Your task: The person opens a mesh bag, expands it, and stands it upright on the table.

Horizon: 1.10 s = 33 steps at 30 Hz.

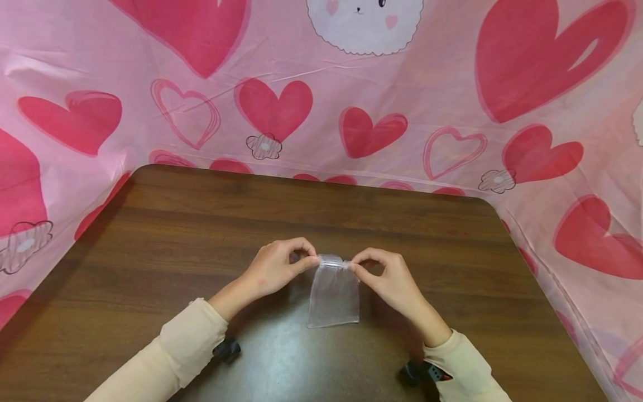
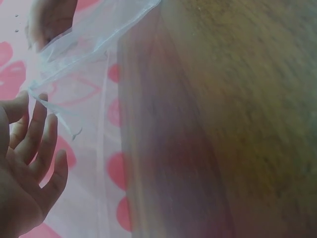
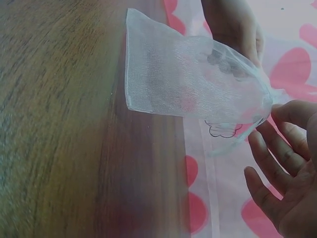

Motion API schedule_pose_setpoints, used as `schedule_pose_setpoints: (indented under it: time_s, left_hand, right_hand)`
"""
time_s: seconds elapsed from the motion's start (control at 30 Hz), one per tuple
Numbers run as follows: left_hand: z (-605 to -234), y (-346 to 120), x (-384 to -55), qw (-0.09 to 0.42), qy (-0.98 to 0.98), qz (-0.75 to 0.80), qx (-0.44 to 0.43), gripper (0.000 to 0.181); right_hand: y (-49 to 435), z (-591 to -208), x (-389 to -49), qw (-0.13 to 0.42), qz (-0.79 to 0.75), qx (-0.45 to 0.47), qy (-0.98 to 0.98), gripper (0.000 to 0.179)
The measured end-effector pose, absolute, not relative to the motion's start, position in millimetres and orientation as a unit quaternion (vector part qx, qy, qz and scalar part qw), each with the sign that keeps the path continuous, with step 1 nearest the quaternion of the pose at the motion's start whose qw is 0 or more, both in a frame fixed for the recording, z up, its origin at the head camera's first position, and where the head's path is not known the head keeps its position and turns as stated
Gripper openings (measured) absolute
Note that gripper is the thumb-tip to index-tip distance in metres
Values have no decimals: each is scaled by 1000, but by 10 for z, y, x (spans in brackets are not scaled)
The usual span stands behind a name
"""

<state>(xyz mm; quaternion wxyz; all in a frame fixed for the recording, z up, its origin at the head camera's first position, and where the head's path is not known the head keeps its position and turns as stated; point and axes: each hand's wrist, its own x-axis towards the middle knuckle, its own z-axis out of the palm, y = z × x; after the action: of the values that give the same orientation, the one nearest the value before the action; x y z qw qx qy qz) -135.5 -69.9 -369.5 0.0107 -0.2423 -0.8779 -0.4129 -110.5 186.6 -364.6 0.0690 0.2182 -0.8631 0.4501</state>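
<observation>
A small sheer white organza pouch point(image 1: 334, 298) hangs between both hands above the table, its gathered neck at the top. My left hand point(image 1: 276, 265) pinches the left side of the neck between thumb and index finger. On the other side, my right hand point(image 1: 392, 277) pinches the neck the same way. In the right wrist view the pouch point(image 3: 163, 69) spreads out flat, with the right hand's point(image 3: 292, 163) other fingers loosely spread below the neck. A thin drawstring end dangles near the left hand point(image 2: 29, 153) in the left wrist view.
The brown wood-grain table point(image 1: 201, 223) has rounded far corners. A pink cloth with red hearts point(image 1: 276, 106) hangs behind it and along both sides. Dark wrist devices sit at the left cuff point(image 1: 227, 350) and the right cuff point(image 1: 414, 373).
</observation>
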Motion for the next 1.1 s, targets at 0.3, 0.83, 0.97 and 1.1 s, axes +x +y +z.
schedule_pose_setpoints:
  time_s: [0.3,0.83,0.97,1.1]
  left_hand:
    - [-3704,-742,-1362,8,-878,-417,-236,10]
    - [-3673,-832,-1399,15,-878,-417,-235,9]
    - [-3657,-852,-1412,14,-880,-413,-235,10]
    - [-3637,-870,-1420,10,-882,-409,-234,10]
  right_hand:
    - [1878,-3641,-1112,73,449,220,-863,6]
    - [1891,-3577,-1200,77,426,259,-863,9]
    - [1885,-3540,-1235,70,419,272,-864,6]
    - [1890,-3506,-1258,59,412,279,-865,5]
